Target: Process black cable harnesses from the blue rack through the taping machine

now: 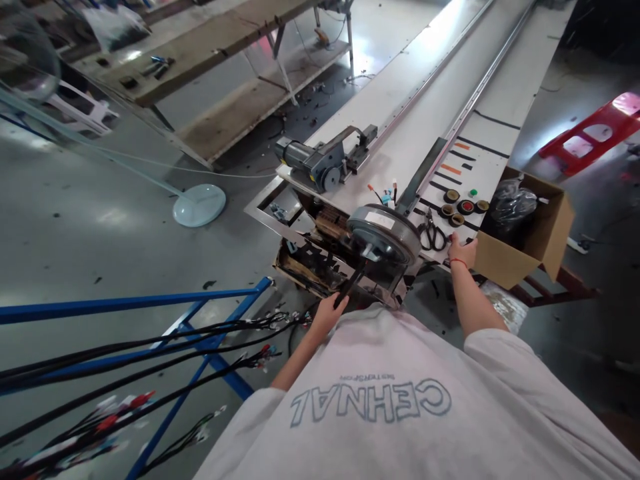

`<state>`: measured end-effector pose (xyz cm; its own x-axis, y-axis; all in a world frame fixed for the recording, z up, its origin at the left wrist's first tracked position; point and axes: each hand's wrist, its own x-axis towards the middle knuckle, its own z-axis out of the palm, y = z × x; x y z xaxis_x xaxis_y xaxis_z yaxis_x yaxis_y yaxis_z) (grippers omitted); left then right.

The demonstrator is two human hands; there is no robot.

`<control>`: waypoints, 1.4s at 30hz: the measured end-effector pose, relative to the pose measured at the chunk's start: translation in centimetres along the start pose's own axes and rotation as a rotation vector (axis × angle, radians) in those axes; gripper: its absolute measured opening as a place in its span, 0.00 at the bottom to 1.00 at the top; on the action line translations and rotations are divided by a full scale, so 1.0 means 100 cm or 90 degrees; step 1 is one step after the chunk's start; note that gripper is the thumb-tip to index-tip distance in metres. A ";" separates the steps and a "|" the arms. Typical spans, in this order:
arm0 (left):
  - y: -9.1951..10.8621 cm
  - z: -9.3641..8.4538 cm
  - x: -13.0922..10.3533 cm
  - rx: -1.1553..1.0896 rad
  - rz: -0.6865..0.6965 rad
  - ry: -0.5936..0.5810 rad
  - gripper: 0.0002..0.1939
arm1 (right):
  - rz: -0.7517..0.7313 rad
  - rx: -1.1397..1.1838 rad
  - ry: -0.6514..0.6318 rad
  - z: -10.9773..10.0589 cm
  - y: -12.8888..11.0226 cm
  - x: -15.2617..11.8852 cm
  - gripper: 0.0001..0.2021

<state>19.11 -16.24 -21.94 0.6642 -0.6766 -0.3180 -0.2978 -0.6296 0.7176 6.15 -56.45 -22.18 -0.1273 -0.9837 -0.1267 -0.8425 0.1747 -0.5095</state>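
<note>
My left hand (330,313) is closed around a black bar-like handle (351,283) that runs up to a round dark wheel-like part (385,233) with a white label, at the near end of the long white bench. My right hand (463,252) rests at the bench's near right edge, beside black-handled scissors (433,233); its fingers are bent and whether they grip anything is unclear. Several tape rolls (451,196) and a red round piece (467,207) lie just beyond it. Small wires with orange and blue ends (387,197) stick up behind the wheel.
A motor unit (315,163) sits on the bench's left corner. An open cardboard box (515,257) stands at the right. Black cables (150,343) hang over a blue frame (220,293) at the left. A red stool (590,137) is farther right.
</note>
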 end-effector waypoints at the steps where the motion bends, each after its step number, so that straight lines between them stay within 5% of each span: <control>1: -0.001 0.001 -0.001 0.001 -0.003 0.009 0.19 | 0.000 0.002 0.000 0.000 0.000 0.000 0.42; 13: 0.056 0.020 0.034 -0.041 0.041 0.102 0.17 | -0.007 0.001 0.007 0.000 0.000 -0.001 0.41; 27: 0.068 0.008 0.034 -0.061 0.072 0.056 0.21 | -0.003 -0.014 0.010 0.000 -0.001 -0.002 0.43; 30: 0.054 0.015 0.030 -0.096 0.055 0.030 0.22 | -0.006 -0.016 0.006 0.001 -0.001 -0.001 0.42; 37: -0.027 0.011 -0.009 -0.052 -0.072 0.003 0.21 | -0.001 -0.015 0.006 0.002 0.001 0.001 0.43; 42: -0.020 -0.009 -0.047 -0.081 -0.066 0.029 0.22 | 0.004 -0.012 -0.002 0.000 0.000 0.000 0.44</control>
<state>17.17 -11.46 -21.29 0.7184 -0.5902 -0.3681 -0.1382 -0.6398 0.7560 6.15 -56.42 -22.13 -0.1313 -0.9826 -0.1318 -0.8518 0.1798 -0.4921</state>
